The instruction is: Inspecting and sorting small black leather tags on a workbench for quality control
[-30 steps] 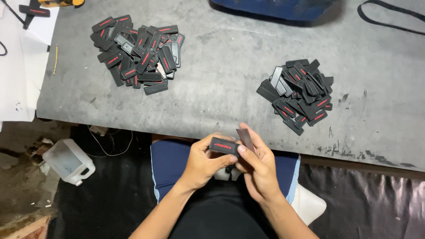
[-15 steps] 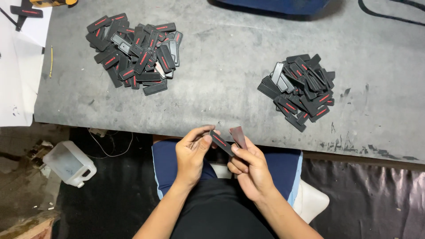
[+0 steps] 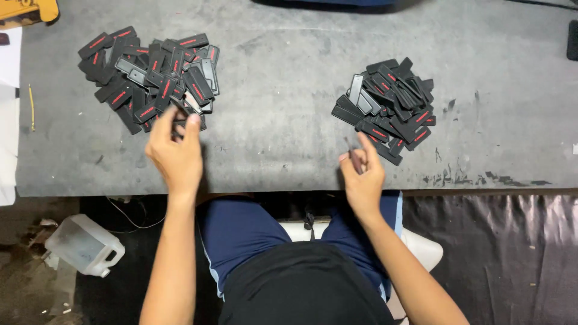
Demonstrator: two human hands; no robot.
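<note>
Two heaps of flat black plastic pieces, many with a red stripe, lie on the grey table (image 3: 283, 120): a left pile (image 3: 150, 75) and a right pile (image 3: 388, 108). My left hand (image 3: 176, 155) reaches to the near edge of the left pile, thumb and forefinger pinched around one black piece (image 3: 180, 118) there. My right hand (image 3: 361, 174) hovers just in front of the right pile, holding a thin dark piece (image 3: 351, 149) edge-on, with the forefinger pointing toward the pile.
The table's front edge (image 3: 271, 194) runs just above my lap. A white plastic jug (image 3: 84, 244) lies on the floor at the lower left. White paper (image 3: 9, 66) and a yellow object (image 3: 27, 9) sit at the far left.
My hands were together over my lap, working on two pieces. They have separated: the left moved up to the left pile, the right up toward the right pile.
</note>
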